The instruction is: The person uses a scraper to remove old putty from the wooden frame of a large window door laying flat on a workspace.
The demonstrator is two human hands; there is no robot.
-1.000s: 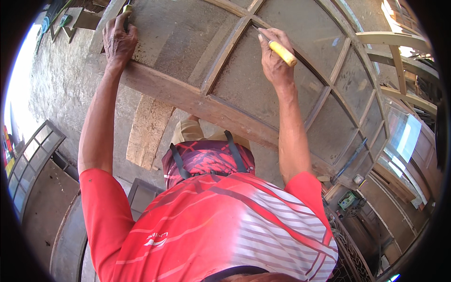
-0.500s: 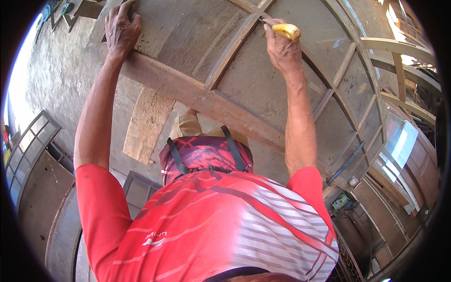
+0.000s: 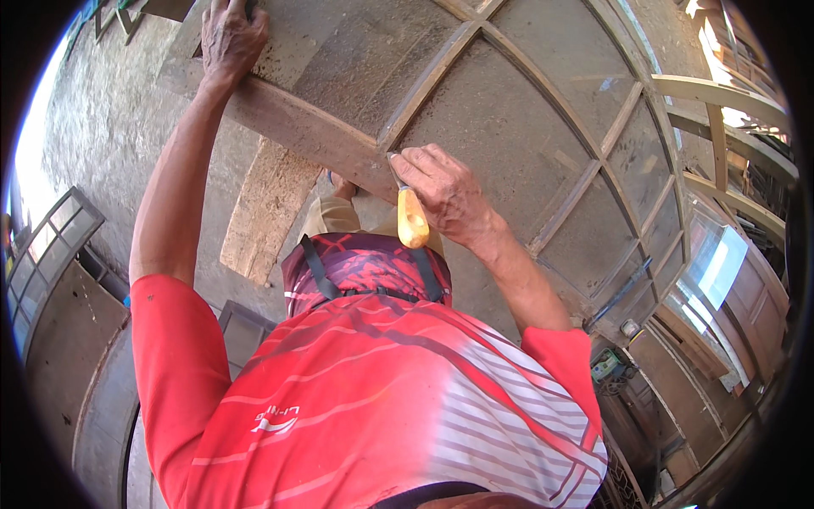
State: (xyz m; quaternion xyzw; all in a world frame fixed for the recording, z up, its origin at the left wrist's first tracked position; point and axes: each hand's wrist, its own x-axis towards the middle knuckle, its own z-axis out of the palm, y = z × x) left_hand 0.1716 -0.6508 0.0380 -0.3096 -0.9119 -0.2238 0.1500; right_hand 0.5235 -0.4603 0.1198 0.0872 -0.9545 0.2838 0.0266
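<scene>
A large wooden frame [image 3: 314,127], with glazing bars dividing dusty panels, lies in front of me. My left hand [image 3: 233,44] rests on its near edge at the upper left. Its fingers are curled around something dark, mostly hidden, by the thumb. In my right hand [image 3: 445,191] is a scraper [image 3: 413,219] with a yellow handle that has a hole in its end. The handle points toward me. Its short metal blade, partly covered by my fingers, meets the frame's near rail, close to where a dividing bar joins it. Dark crumbs are scattered on the panels.
A rough board [image 3: 267,212] lies on the concrete floor below the frame. A blue bar clamp [image 3: 619,293] is at the frame's right side. Glazed window sashes [image 3: 51,233] lean at the left. Curved timber pieces [image 3: 721,89] and a panelled door [image 3: 759,293] stand on the right.
My right hand has come from the far end of a dividing bar down to the near rail, and the scraper's handle has swung toward me. My left hand keeps its place on the frame.
</scene>
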